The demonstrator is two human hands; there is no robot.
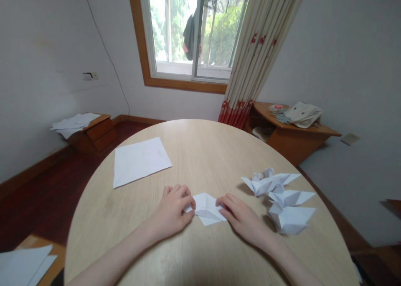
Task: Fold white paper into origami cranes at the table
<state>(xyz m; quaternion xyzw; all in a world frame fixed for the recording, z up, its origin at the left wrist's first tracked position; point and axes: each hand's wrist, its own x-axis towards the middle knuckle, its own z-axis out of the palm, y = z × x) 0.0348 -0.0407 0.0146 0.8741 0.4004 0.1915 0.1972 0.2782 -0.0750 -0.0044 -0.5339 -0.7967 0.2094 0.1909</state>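
Note:
A small, partly folded piece of white paper (206,207) lies on the round wooden table (200,152) between my hands. My left hand (173,210) has its fingers curled and pinches the paper's left edge. My right hand (241,217) presses its fingertips on the paper's right side, fingers held together. To the right of my right hand sit several finished folded white paper figures (282,198). A flat white sheet (139,160) lies on the table farther off to the left.
More white sheets (23,263) rest on a surface at the lower left. A low wooden cabinet (94,133) stands by the left wall, a corner shelf (291,129) with cloth at the right, a curtain (257,56) beside the window.

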